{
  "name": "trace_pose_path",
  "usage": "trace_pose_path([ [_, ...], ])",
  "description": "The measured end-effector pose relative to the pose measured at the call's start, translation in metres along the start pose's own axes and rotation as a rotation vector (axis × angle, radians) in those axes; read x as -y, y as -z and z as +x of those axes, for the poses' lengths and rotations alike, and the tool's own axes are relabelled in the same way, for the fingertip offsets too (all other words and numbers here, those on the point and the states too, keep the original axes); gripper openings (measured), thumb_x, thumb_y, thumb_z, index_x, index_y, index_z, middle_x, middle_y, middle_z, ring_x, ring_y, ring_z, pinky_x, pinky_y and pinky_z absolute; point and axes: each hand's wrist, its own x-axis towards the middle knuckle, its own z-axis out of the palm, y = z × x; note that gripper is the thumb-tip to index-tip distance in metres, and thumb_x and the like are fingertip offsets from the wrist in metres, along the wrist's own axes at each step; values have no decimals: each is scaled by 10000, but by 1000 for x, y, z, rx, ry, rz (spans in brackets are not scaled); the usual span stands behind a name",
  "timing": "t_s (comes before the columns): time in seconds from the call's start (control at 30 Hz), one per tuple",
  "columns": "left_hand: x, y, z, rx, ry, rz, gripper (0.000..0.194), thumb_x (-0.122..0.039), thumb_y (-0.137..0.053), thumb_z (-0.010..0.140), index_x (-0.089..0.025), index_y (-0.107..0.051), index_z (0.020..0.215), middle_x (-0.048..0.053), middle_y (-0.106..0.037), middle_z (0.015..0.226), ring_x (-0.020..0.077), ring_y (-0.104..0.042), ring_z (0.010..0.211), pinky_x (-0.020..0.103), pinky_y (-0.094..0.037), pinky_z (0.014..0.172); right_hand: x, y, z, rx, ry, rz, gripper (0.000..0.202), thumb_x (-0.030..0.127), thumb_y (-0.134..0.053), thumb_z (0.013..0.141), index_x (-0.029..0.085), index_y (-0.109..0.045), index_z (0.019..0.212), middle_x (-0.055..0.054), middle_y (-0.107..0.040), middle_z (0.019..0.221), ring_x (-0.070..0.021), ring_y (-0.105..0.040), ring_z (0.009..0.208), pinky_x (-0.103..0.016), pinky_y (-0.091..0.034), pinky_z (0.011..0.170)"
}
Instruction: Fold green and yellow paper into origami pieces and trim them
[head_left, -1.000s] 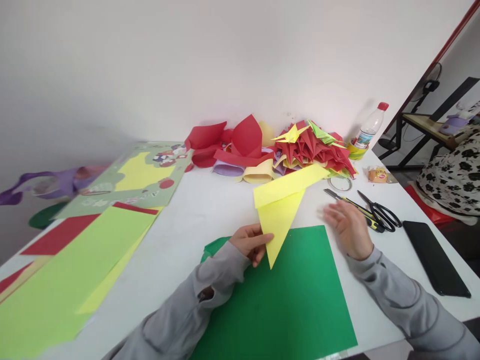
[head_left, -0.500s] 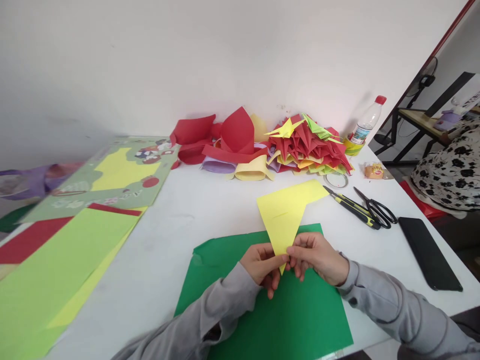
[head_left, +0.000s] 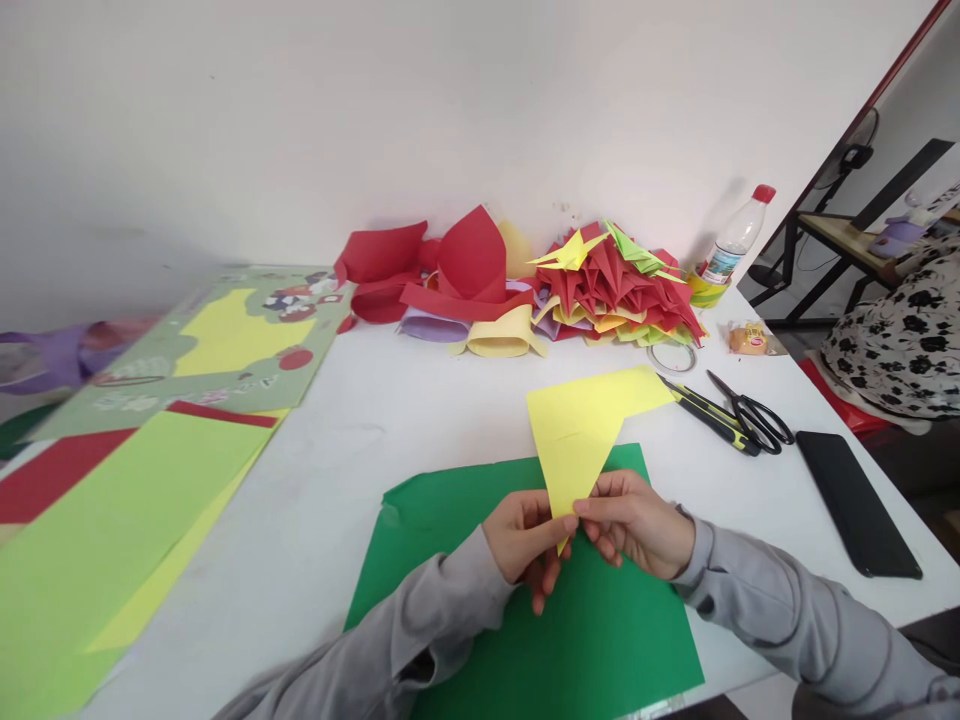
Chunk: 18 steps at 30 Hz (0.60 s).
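Note:
A yellow sheet of paper (head_left: 577,440), folded to a point at its near end, is held up above a green sheet (head_left: 480,640) on the table. My left hand (head_left: 529,540) pinches the paper near its lower tip, thumb on top. From the other side, my right hand (head_left: 634,525) grips the same lower part between thumb and fingers. The two thumbs almost meet. A longer strip of the yellow paper reaches out to the right, close to the tip of a yellow-and-black utility knife (head_left: 712,415). Some fingertips are hidden behind the paper.
Black scissors (head_left: 754,415) and a black phone (head_left: 859,505) lie on the right. Along the wall sit red paper shapes (head_left: 472,265), folded paper stars (head_left: 600,280), a tape roll (head_left: 672,357) and a bottle (head_left: 731,250). Green and yellow sheets (head_left: 142,510) are on the left.
The yellow paper has tilted slightly, its upper end moving a little to the right. Both hands keep their pinch near the tip. The camera view has shifted slightly.

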Motion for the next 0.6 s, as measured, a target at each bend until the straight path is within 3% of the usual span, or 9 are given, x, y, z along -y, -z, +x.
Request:
trace_pose_path([
  [0.3,-15,-1,-13,36,30,-49,206,-297,-712,650,-152,-566,660,-41,-595,499,92,-524,313,198,-470,292,-2,-1,2,-68,85,19,391,412,-826,592,120,-567,608,37,-586,469,-44,-469,300,-133,-349,276],
  [0.6,-16,9,-16,119,70,-41,245,-299,-720,635,-164,-522,589,-34,-588,454,108,-530,309,197,-447,294,-1,0,3,-108,114,73,406,403,-832,588,132,-529,584,42,-593,476,-45,-479,310,-132,-364,278],
])
